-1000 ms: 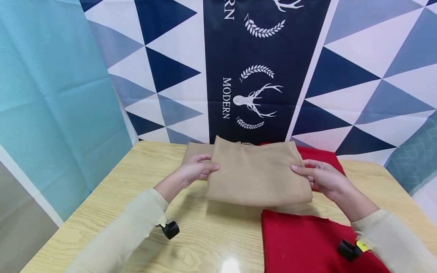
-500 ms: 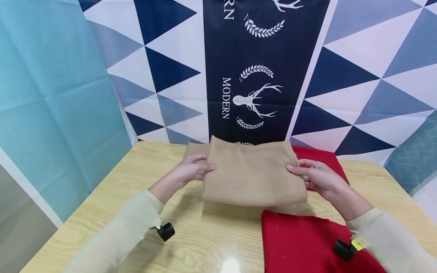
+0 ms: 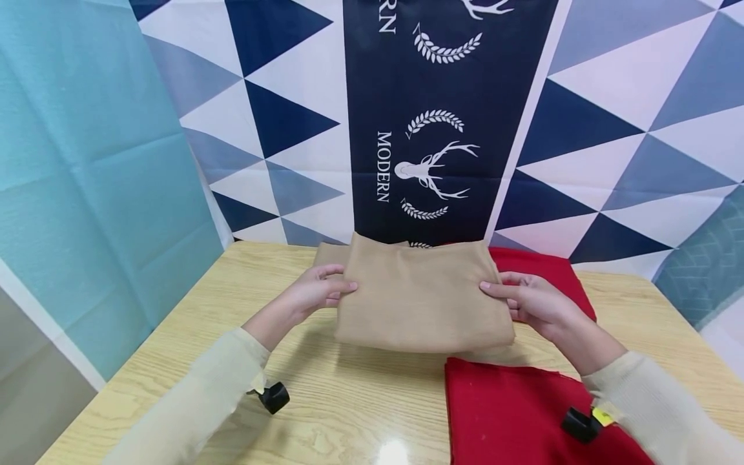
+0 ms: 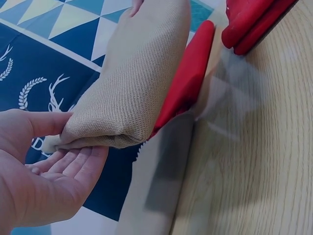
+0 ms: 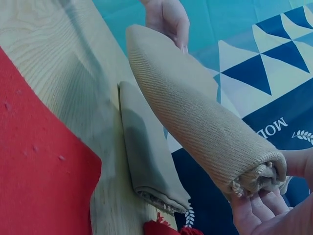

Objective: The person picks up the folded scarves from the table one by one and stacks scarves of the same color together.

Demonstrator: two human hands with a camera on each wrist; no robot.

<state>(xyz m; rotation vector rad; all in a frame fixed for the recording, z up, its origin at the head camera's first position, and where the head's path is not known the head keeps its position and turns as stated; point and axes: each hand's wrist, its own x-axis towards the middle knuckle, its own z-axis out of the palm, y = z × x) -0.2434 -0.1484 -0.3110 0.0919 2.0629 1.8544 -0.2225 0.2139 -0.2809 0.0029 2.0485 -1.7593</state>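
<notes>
A folded tan woven cloth (image 3: 424,297) with fringed ends hangs above the table, held up between both hands. My left hand (image 3: 316,289) pinches its left edge, thumb on the near face and fingers behind. On the opposite edge my right hand (image 3: 537,300) grips the same way. The right wrist view shows the cloth's layered, fringed end (image 5: 259,178) between thumb and fingers. Behind and below it lies another folded beige cloth (image 5: 149,147), partly hidden in the head view. The left wrist view shows the held cloth (image 4: 127,83) clear of the tabletop.
A folded red cloth (image 3: 523,413) lies at the table's front right, under my right forearm. Another red cloth (image 3: 543,278) sits at the back right. The wooden table (image 3: 325,400) ends at a patterned curtain (image 3: 430,97); a teal sheet (image 3: 99,168) hangs at left.
Both hands have shifted a little to the left, carrying the tan cloth with them. More of the red cloth at the back right shows. The grip looks the same.
</notes>
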